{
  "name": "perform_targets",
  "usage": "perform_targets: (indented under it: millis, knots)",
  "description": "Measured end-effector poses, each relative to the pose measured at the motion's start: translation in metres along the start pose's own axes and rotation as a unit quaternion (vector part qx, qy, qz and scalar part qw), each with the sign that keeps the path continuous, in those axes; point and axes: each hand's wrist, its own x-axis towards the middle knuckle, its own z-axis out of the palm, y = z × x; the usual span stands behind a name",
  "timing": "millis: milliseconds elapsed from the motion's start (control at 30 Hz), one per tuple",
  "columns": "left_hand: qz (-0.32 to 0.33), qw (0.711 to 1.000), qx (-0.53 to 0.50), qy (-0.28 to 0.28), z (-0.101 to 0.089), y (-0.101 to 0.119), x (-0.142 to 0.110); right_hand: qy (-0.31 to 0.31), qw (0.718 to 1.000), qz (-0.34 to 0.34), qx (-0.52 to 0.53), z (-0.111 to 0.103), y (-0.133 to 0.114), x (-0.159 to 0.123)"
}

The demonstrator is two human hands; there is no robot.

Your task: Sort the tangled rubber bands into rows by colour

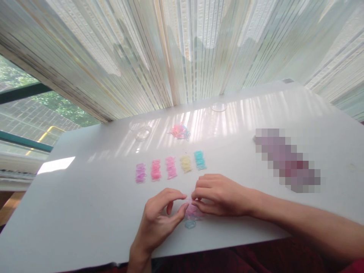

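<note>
Close to the table's front edge lies a loose pile of thin pink, purple and bluish elastic bands [193, 213], partly covered by my fingers. My left hand [159, 216] is at the pile's left, its thumb and index finger curved with a gap between their tips. From the right, my right hand [218, 195] reaches over the pile with thumb and fingertips drawn together. What those fingertips pinch is too small to make out. Beyond my hands sit sorted bundles of bands in a row: purple [140, 173], red-pink [156, 170], pink [171, 167], yellow [185, 163] and turquoise [200, 160].
A mixed heap of bands [181, 131] lies farther back on the white table [93, 204]. Clear round dishes or lids [143, 133] [218, 107] stand near the striped curtain [176, 53]. A blurred-out purplish object [287, 161] is at the right.
</note>
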Motion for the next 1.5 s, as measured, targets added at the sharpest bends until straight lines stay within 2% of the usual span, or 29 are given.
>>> perform_targets:
  millis: [300, 667, 933, 1167, 1500]
  knots:
    - [-0.007, 1.0, 0.013, 0.016, 0.005, -0.007, -0.008, -0.013, 1.0, 0.01, 0.011, 0.002, 0.0, 0.001]
    - [-0.003, 1.0, 0.006, 0.022, 0.007, -0.009, -0.01, 0.007, 0.998, 0.043, 0.049, 0.001, -0.001, 0.0]
    - [0.008, 1.0, -0.008, 0.018, 0.007, -0.012, -0.014, 0.008, 0.999, 0.039, 0.037, 0.004, -0.001, 0.001]
    - [-0.01, 0.999, 0.02, 0.031, 0.007, -0.006, -0.009, 0.023, 0.998, 0.034, 0.038, 0.002, -0.001, 0.002]
    - [0.019, 0.999, -0.001, 0.033, 0.006, -0.01, -0.011, 0.014, 0.998, 0.037, 0.058, 0.0, -0.004, 0.001]
